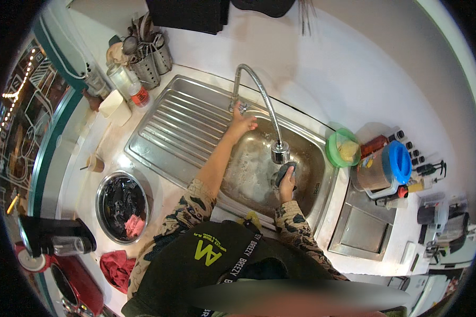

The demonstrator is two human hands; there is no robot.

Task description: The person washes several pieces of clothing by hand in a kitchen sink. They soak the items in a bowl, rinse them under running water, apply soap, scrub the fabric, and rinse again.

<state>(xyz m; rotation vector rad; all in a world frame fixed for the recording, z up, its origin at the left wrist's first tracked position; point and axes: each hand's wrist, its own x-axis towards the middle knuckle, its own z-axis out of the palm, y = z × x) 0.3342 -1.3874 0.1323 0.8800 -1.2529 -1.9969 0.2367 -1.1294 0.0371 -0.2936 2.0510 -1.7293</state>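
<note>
My left hand (242, 125) is stretched over the sink's back-left corner, fingers apart, with a fingertip at the base of the tap (242, 107). Whether it presses the lever is hard to tell. The tap's flexible steel neck arches over to a chrome spray head (280, 152) above the basin. Below that head, my right hand (287, 183) grips a dark, bunched cloth or pad (287, 171). Wet suds or water marks cover the floor of the stainless steel sink basin (250, 174).
A ribbed drainboard (182, 126) adjoins the basin. On the left counter stands a steel bowl (99, 210) holding dark wet cloths and a pink cloth (135, 226). To the right are a green bowl (332, 148) with a sponge and a blue-lidded jug (375, 170). Utensil holders (146, 71) stand at the back left.
</note>
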